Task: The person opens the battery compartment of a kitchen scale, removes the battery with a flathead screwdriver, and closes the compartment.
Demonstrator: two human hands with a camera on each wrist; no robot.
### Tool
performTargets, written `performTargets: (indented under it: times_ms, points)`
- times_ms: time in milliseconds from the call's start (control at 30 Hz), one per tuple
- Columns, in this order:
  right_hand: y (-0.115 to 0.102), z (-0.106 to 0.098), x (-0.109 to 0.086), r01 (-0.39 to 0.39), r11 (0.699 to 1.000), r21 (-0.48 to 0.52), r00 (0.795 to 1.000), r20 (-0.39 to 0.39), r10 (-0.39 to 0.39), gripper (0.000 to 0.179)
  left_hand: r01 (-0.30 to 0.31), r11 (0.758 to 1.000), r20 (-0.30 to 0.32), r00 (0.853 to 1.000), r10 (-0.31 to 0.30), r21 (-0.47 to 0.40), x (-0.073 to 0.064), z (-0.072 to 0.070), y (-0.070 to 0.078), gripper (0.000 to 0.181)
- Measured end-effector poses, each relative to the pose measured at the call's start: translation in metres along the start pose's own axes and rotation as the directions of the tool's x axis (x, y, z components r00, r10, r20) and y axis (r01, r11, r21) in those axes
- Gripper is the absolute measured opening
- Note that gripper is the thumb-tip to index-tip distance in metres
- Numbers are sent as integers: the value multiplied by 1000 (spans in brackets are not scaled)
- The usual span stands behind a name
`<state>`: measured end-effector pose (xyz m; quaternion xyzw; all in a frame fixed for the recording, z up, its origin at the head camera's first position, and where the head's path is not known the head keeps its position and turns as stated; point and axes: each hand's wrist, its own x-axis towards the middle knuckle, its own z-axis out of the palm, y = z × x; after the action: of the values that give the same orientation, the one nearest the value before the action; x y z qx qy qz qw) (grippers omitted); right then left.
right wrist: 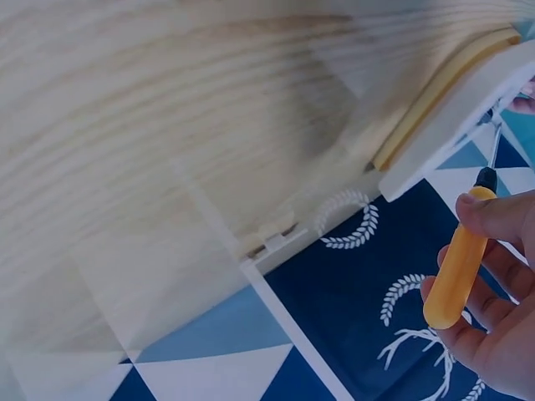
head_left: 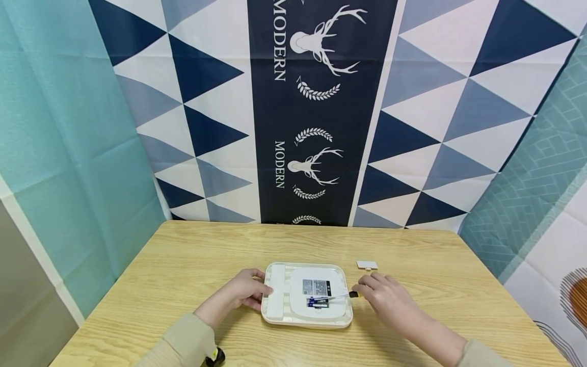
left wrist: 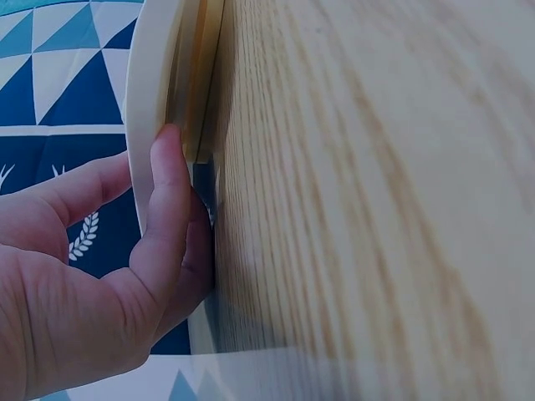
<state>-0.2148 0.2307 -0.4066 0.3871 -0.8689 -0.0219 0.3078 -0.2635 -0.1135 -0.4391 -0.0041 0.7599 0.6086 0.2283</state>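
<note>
A white, rounded, scale-like device (head_left: 341, 318) lies underside up on the table, showing a label and a recessed battery compartment with blue batteries (head_left: 316, 303). My left hand (head_left: 249, 289) grips its left edge, thumb on top and fingers around the side; the left wrist view shows the hand (left wrist: 125, 251) pinching that rim. With my right hand (head_left: 390, 297) I hold a screwdriver (right wrist: 456, 271) by its yellow handle. Its thin metal shaft (head_left: 340, 296) slants left across the device, the tip at the battery compartment.
A small white battery cover (head_left: 367, 265) with a tab lies behind my right hand. At the table's front, beside the left sleeve (head_left: 190, 336), sits a partly hidden black and yellow object (head_left: 216, 358). Patterned curtains (head_left: 321, 112) hang behind the wooden table (head_left: 206, 244).
</note>
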Motion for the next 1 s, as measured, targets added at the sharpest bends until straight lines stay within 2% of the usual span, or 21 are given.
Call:
performTargets:
  times_ms: [200,533,733,1000]
  points:
    - [-1,-7,6,17,999,-30,1000,23,-17,39,2,1000,-1,1000,-2,1,0,1,0,47]
    - [-5,-17,12,80,992,-99,997,1,-80,24,-4,1000,14,1000,4,-10,-1,0,1,49]
    - [-9,-20,16,113,982,-149,993,-22,-118,34,1,1000,10,1000,-1,-11,-1,0,1,49]
    - [-15,-20,20,174,967,-187,982,-37,-184,29,-3,1000,16,1000,3,-11,-1,0,1,51]
